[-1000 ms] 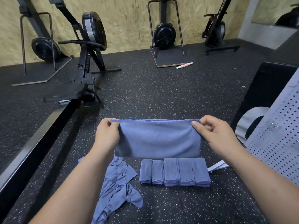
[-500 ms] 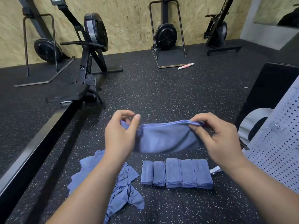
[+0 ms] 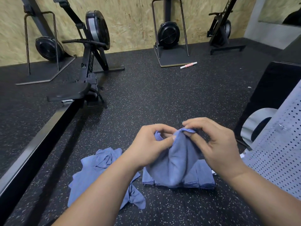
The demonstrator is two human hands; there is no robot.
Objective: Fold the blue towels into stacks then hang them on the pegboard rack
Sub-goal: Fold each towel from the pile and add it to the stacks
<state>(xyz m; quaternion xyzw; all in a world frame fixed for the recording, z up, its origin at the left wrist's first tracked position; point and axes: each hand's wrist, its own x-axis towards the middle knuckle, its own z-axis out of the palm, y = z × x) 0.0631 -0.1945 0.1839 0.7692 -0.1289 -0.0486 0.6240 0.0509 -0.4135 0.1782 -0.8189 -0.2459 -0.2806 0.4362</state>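
Observation:
A blue towel [image 3: 175, 162] hangs folded in half in the air before me. My left hand [image 3: 146, 147] pinches its top edge on the left, and my right hand [image 3: 216, 144] pinches the top corners close beside it. Directly below, a row of folded blue towels [image 3: 202, 175] lies on the floor, partly hidden by the hanging towel. A loose heap of unfolded blue towels [image 3: 101, 170] lies to the left, under my left forearm. The white pegboard rack [image 3: 280, 154] leans at the right edge.
The speckled black rubber floor [image 3: 154, 98] stretches ahead. A rowing machine's rail [image 3: 37, 149] and seat [image 3: 70, 93] run along the left. More rowing machines stand against the plywood wall. A pink-and-white roller [image 3: 188, 65] lies far off. A black box [image 3: 270, 95] stands behind the pegboard.
My hands have come together, bringing the two ends of the stretched towel side by side. The towel went from spread wide to folded in half and hanging down.

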